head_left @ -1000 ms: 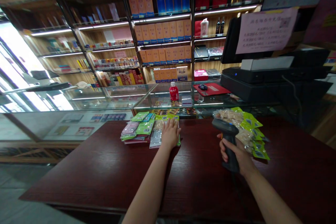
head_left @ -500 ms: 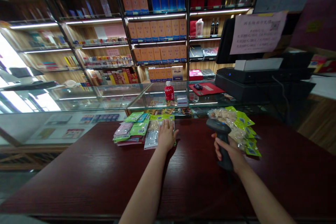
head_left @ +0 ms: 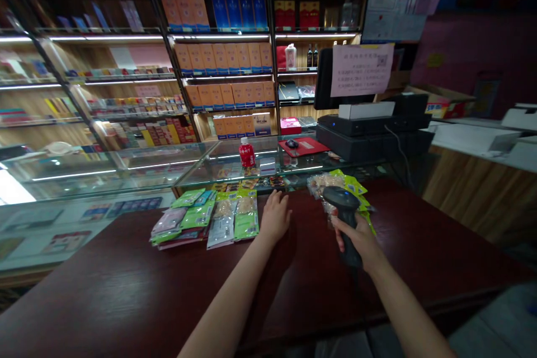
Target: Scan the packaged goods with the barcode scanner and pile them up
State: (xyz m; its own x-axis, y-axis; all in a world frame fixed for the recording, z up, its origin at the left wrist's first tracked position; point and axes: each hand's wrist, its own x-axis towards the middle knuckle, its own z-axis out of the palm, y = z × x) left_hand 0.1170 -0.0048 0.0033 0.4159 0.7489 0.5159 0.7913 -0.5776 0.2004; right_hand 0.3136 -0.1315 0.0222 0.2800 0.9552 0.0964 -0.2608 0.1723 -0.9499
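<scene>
My left hand (head_left: 277, 216) is just above or on the dark table, right of the flat snack packets (head_left: 246, 224); its fingers are stretched out and hold nothing. A stack of green and pink packets (head_left: 187, 215) lies left of those. In my right hand (head_left: 364, 240) is a black barcode scanner (head_left: 343, 199), gripped round its handle with the head pointing forward and left. Behind the scanner lies a pile of green and clear snack packets (head_left: 351, 183), partly hidden by the scanner and my hand.
A glass display counter (head_left: 201, 161) borders the table's far side, with a red bottle (head_left: 246, 154) on it. Beyond stand a mouse (head_left: 292, 144) on a red mat, a monitor (head_left: 325, 81) with a paper sheet, and shelves of boxes (head_left: 222, 59).
My left hand has lifted off the flat packets and moved right, uncovering them. My right hand still holds the scanner, now overlapping the packet pile more. The view has turned right.
</scene>
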